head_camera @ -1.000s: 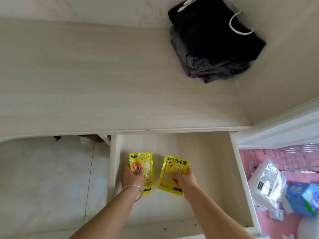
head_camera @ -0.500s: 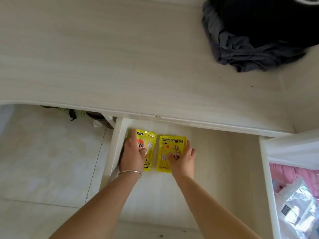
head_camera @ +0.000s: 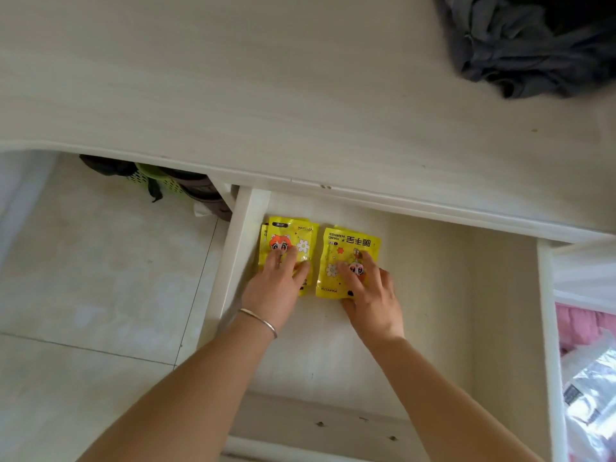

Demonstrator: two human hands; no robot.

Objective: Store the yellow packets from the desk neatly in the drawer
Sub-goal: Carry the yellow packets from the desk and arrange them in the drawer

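We are seeing two yellow packets [head_camera: 289, 241] [head_camera: 346, 248] showing orange cartoon faces and white daisies, a pale cream drawer [head_camera: 433, 295], and dark grey clothes [head_camera: 520, 51].

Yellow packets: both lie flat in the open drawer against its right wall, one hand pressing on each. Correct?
Not quite. The head view shows the yellow packets side by side by the drawer's left wall, not the right. The left hand and right hand do press one each.

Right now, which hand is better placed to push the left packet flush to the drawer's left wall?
Left. The left hand already lies flat on the left packet, right beside the drawer's left wall. The right hand is on the right packet, farther away.
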